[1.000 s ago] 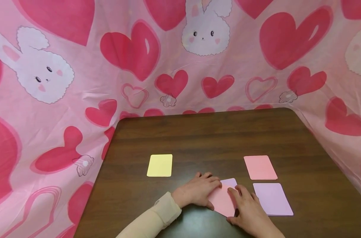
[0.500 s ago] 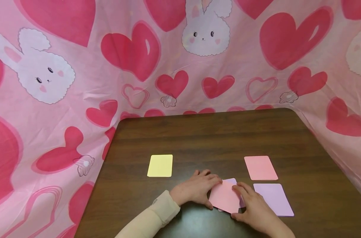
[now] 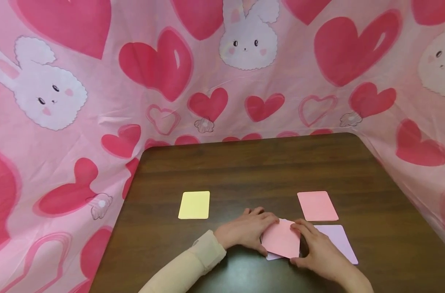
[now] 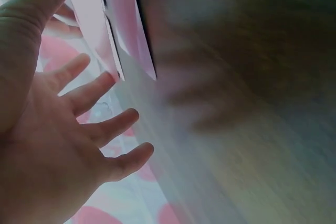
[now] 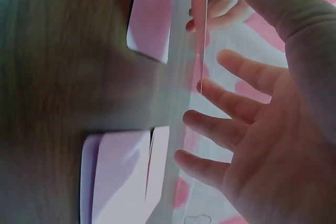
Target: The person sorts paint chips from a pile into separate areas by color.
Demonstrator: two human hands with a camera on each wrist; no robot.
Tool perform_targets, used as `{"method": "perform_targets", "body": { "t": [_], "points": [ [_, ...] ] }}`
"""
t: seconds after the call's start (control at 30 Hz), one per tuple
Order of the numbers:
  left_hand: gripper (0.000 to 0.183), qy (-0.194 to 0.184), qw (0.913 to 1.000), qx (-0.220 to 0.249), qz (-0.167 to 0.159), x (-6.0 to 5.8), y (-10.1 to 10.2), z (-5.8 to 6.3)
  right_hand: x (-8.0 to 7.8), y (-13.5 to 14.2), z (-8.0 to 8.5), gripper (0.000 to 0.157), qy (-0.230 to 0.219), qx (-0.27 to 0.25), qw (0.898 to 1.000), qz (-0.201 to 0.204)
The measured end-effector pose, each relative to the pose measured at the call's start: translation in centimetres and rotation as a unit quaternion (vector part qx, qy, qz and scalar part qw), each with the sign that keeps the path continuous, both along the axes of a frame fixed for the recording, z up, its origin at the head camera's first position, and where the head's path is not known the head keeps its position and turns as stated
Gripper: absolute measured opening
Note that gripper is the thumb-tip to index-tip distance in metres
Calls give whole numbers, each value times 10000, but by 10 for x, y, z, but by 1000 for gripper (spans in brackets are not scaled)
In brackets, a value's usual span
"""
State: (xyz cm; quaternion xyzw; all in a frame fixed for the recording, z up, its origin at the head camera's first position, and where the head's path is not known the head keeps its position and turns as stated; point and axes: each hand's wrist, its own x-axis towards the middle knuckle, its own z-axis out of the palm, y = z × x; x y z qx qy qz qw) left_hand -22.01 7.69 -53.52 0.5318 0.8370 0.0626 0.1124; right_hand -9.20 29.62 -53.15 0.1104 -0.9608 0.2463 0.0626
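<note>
Between my two hands a pink card (image 3: 282,240) is held over the near middle of the table. My left hand (image 3: 246,232) pinches its left side, thumb at the near corner and fingers at the far one. The right hand (image 3: 315,252) grips the opposite side the same way, its other fingers spread in the right wrist view. Seen from the wrists, the pink card (image 5: 199,14) stands clear above the table. Mostly hidden beneath it lies a purple card (image 3: 273,256), which shows its surface more in the left wrist view as a purple card (image 4: 131,24).
A yellow card (image 3: 194,204) lies left of the hands on the dark wooden table (image 3: 244,171). To the right are a pink card stack (image 3: 318,206) and, nearer, a purple card stack (image 3: 339,242), partly behind the right hand. A heart-and-rabbit cloth (image 3: 207,61) hangs around the table.
The held pink card has shifted right and turned slightly, both hands moving along with it. It now covers more of the purple card's far end, whose near corner shows below.
</note>
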Motion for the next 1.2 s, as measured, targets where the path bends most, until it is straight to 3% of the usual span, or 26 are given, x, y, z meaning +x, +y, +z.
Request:
{"method": "perform_targets", "body": {
  "t": [0.2, 0.37, 0.57, 0.67, 0.87, 1.03, 1.2],
  "points": [
    [86, 296, 9992, 262, 1, -1, 12, 7, -2, 16, 3, 82, 457, 40, 9989, -15],
    [90, 571, 9974, 443, -16, -4, 30, 18, -6, 34, 12, 82, 517, 7, 9987, -34],
    [91, 619, 9961, 590, 234, -13, 64, 22, -25, 70, 25, 85, 551, 47, 9983, 161],
    [91, 497, 9953, 665, 489, -19, 84, 24, -38, 89, 34, 83, 191, -13, 9996, 215],
    [92, -118, 9925, 680, 1013, -28, 124, 23, -65, 125, 46, 79, -1153, -177, 9927, 318],
    [90, -446, 9865, 602, 1455, -33, 146, 7, -83, 142, 39, 76, -1730, -420, 9832, 405],
    [86, -465, 9821, 458, 1765, -33, 154, -14, -92, 145, 20, 75, -1930, -481, 9788, 496]
  ]
}}
